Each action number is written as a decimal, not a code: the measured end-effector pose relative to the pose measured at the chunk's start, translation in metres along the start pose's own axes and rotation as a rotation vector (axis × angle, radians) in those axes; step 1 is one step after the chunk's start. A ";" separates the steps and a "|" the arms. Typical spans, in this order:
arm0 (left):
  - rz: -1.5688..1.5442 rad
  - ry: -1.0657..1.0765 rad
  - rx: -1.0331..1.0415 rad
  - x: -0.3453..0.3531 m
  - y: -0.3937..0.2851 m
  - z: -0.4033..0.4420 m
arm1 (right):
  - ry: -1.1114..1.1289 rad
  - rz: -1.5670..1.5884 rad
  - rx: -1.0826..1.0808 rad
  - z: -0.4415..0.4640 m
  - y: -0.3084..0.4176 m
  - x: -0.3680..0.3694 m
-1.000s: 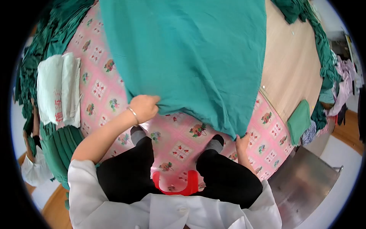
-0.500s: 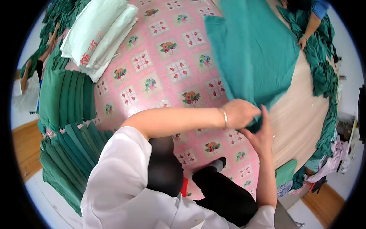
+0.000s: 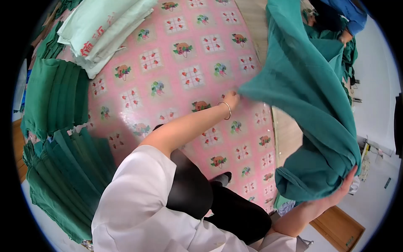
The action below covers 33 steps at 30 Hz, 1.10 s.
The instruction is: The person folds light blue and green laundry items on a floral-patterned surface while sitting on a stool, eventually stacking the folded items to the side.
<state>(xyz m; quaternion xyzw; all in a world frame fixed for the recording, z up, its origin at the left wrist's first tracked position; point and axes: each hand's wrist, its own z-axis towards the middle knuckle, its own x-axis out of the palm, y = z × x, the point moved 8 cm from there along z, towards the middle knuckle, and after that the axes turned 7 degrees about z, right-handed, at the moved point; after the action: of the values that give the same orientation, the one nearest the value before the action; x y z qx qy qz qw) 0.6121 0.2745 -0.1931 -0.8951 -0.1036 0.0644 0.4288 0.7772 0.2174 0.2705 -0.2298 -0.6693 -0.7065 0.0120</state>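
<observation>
A large green cloth (image 3: pixel 302 84) hangs twisted in the air at the right, its near end bunched in a loose fold. My left hand (image 3: pixel 232 100), with a bracelet at the wrist, is closed at the cloth's pointed left corner over the pink tablecloth. At the cloth's lower right edge, my right hand (image 3: pixel 345 187) grips it from outside and below; some of its fingers are hidden by the fabric.
Folded green cloths (image 3: pixel 56 98) stand in a row at the left, with more folded cloths (image 3: pixel 69 168) nearer me. White printed sacks (image 3: pixel 105 33) lie at the far left on the pink patterned tablecloth (image 3: pixel 168 69). Across the table, a person in a blue sleeve (image 3: pixel 350 14) has a hand (image 3: pixel 345 38) by green fabric.
My hands were close together at the cloth's near end. Now my right hand has swung right and toward me, lifting the cloth, while my left hand has moved left and away with a corner.
</observation>
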 end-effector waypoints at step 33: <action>0.252 -0.157 0.796 -0.162 -0.299 -0.279 | 0.350 -0.389 -0.087 0.008 0.026 -0.055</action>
<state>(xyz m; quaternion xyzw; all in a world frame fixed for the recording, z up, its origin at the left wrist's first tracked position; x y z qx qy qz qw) 0.4730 0.2079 0.2189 -0.6577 0.0070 0.2194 0.7206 0.8374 0.2059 0.2761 0.0288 -0.6577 -0.7525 -0.0184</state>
